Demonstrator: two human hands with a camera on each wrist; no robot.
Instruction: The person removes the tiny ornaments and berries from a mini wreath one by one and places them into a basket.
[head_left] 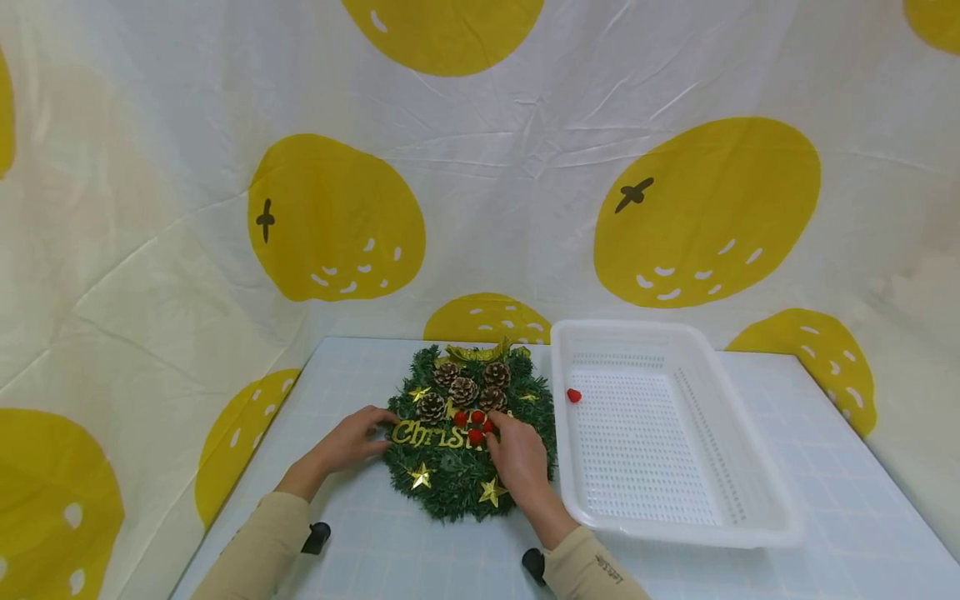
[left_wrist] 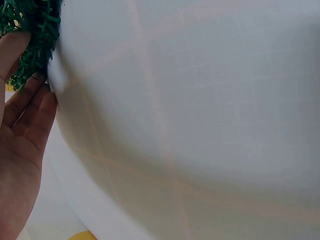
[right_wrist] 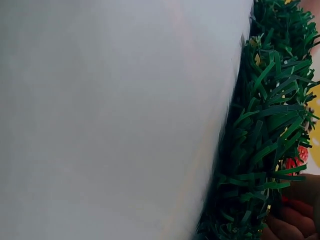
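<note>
A green wreath (head_left: 450,482) lies on the table (head_left: 360,550), just left of a white basket (head_left: 675,533). The left hand (head_left: 360,435) grips the wreath's left edge; the right hand (head_left: 522,457) pinches red berries (head_left: 476,436) at the wreath's middle, right of centre.

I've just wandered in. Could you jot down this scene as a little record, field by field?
Centrepiece: green wreath, on a pale table
Decorations: pine cones, gold stars, gold lettering, partly covered
Left hand: grips the wreath's left edge
Right hand: pinches at red berries over the lettering
Container: white basket, right of wreath
Inside it: one small red piece
Backdrop: cloth with yellow fruit print
</note>
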